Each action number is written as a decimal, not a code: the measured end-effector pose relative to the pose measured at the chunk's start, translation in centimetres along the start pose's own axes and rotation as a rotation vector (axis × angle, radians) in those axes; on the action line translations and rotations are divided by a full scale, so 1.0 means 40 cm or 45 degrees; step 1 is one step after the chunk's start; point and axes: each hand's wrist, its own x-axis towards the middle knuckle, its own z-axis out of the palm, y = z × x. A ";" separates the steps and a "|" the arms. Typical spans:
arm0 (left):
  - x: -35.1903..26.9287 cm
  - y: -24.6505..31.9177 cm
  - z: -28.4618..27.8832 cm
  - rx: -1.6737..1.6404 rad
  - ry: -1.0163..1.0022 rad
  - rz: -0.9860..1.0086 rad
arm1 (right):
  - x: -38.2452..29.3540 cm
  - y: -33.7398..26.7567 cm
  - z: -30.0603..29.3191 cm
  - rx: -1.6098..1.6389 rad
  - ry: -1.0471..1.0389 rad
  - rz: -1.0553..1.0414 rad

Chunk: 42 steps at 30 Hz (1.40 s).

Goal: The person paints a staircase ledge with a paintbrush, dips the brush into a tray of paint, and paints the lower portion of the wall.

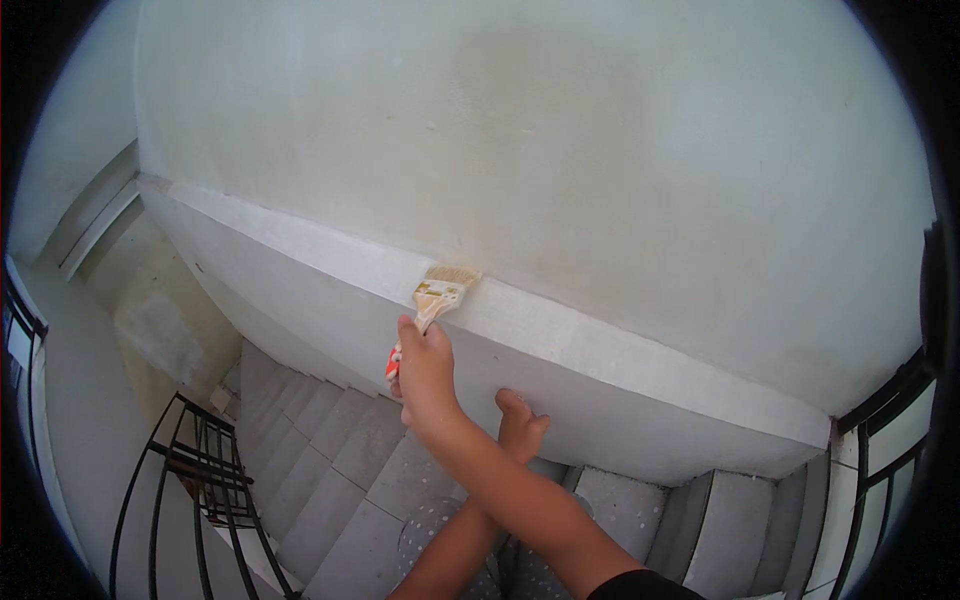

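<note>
My right hand is closed around the handle of a flat paintbrush, which has a metal ferrule and a red-and-white handle end. The brush's pale bristles touch the top of a white ledge along the wall, close to where ledge and wall meet. My forearms cross, the right one above the left. Beyond the crossing, my left hand is beside the ledge's vertical face, below the brush; it holds nothing visible, and its fingers look partly bent and apart.
A stained pale wall rises above the ledge. Tiled stairs run down at the left, and more steps lie at the lower right, with white specks on one. Black metal railings stand at the lower left and right edge.
</note>
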 end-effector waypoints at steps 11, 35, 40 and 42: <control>0.003 0.010 0.000 0.176 0.039 0.055 | -0.066 -0.027 -0.008 0.151 -0.075 0.194; -0.002 0.017 0.003 0.196 0.053 0.099 | -0.091 -0.032 -0.082 -0.011 -0.035 0.137; -0.008 0.037 0.006 0.277 0.080 0.069 | -0.149 -0.050 -0.078 0.024 -0.182 -0.004; -0.009 0.055 0.010 0.246 0.048 0.045 | -0.120 -0.050 -0.078 0.042 -0.122 -0.043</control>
